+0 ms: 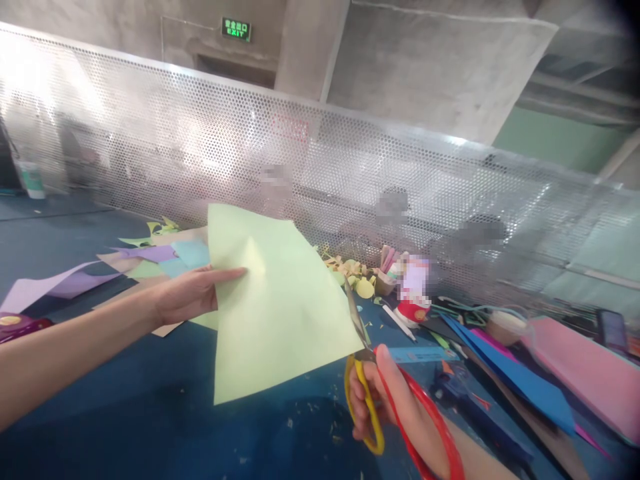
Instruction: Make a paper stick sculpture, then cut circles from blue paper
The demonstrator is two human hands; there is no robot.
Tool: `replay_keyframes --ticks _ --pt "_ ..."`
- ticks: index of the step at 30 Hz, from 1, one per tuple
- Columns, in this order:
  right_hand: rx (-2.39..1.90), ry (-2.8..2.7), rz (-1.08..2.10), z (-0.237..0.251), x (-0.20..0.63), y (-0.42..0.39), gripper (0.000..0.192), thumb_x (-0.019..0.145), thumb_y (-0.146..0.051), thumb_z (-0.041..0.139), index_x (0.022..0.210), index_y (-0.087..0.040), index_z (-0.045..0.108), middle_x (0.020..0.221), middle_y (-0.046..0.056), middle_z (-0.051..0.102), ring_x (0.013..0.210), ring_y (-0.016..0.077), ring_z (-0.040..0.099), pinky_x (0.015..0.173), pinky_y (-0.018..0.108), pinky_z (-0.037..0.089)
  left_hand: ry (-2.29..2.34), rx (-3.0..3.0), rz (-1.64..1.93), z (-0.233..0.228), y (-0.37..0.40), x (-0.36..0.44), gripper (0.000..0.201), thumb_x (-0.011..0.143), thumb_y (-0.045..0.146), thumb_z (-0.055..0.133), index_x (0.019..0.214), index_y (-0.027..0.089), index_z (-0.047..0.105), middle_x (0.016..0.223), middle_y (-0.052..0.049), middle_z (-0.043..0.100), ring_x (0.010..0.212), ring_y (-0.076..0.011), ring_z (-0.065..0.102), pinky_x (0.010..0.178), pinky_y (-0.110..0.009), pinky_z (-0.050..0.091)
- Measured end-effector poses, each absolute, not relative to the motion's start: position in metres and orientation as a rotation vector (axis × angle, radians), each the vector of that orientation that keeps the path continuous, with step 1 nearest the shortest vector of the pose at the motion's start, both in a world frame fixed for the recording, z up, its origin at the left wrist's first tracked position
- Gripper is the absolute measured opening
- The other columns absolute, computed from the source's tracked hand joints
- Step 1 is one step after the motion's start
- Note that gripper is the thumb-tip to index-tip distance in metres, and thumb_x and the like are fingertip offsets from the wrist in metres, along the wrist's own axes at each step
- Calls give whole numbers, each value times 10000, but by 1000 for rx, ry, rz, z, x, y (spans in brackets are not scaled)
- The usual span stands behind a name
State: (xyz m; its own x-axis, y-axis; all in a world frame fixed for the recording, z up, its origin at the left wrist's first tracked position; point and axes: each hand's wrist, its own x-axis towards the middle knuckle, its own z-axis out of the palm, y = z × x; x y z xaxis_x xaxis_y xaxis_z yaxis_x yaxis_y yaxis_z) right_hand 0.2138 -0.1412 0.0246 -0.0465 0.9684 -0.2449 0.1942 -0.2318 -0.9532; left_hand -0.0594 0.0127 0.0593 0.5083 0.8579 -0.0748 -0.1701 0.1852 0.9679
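My left hand pinches a large pale green sheet of paper near its left edge, thumb on the front and the other fingers behind it. The paper stands up in the air, creased by the thumb, with a curved right edge. My right hand is wrapped round a pair of scissors with one red and one yellow handle loop. The scissor blades point up and lie along the sheet's right edge, near its lower right corner. I cannot tell whether the blades touch the paper.
Purple paper pieces and other coloured sheets lie at the left. Green paper scraps pile against a perforated metal screen. At the right are a blue ruler, a white pen, a dark blue glue gun and pink sheets.
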Motion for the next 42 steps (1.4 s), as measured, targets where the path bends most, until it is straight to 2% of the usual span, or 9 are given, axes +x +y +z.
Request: replay_keyframes --ticks 2,8,18,25,30,33,35,38,42 --pt "-1532 -1270 1302 23 213 -142 662 747 -772 161 657 -181 447 545 -21 490 473 113 532 532 259 474 761 1156 841 63 9 -58 398 799 280 613 1172 160 541 1194 -79 608 1130 -272 534 827 -291 544" --pt "-1532 -1255 1244 17 212 -141 628 768 -751 183 621 -187 417 476 -48 428 389 87 470 423 208 397 771 1141 862 68 2 -56 394 795 260 616 1167 150 546 1130 -84 645 1120 -273 541 822 -288 547" --pt "-1591 -1254 1118 17 207 -141 624 763 -756 188 541 -196 350 400 -75 329 294 56 354 321 172 311 736 1176 847 63 8 -59 396 799 303 615 1165 173 542 1101 -44 663 1065 -255 581 824 -295 539" --pt "-1632 -1214 1075 15 206 -141 608 755 -754 246 517 -200 328 375 -83 280 271 38 252 283 164 216 795 1159 854 63 10 -60 435 775 289 638 1175 148 543 1119 -83 651 1121 -289 537 838 -309 535" --pt "-1670 -1197 1102 18 204 -140 604 760 -749 254 496 -207 307 358 -82 246 262 41 217 273 178 169 762 1161 832 55 17 -60 375 765 301 648 1118 190 585 1141 -69 641 1119 -269 545 875 -321 526" --pt "-1669 -1237 1084 22 202 -140 589 763 -738 283 507 -209 325 358 -80 275 258 50 256 277 182 212 789 1155 831 48 22 -58 367 748 290 668 1099 218 592 1157 -74 631 1084 -256 575 859 -322 540" --pt "-1651 -1268 1064 24 202 -140 582 764 -729 306 512 -205 338 377 -59 360 285 68 364 316 192 309 800 1160 844 45 23 -57 390 740 282 677 1112 222 580 1156 -81 631 1052 -252 597 842 -326 549" --pt "-1613 -1315 1090 24 204 -140 582 757 -728 324 516 -199 353 469 2 510 426 119 532 469 246 463 798 1170 867 45 24 -57 385 729 274 686 1097 222 586 1134 -81 643 1024 -249 613 826 -328 556" --pt "-1477 -1419 1139 20 208 -139 593 743 -755 283 571 -197 384 640 65 596 663 191 612 654 329 515 741 1196 870 53 23 -64 351 741 280 669 1083 230 606 1146 -67 638 1059 -266 591 876 -355 530"
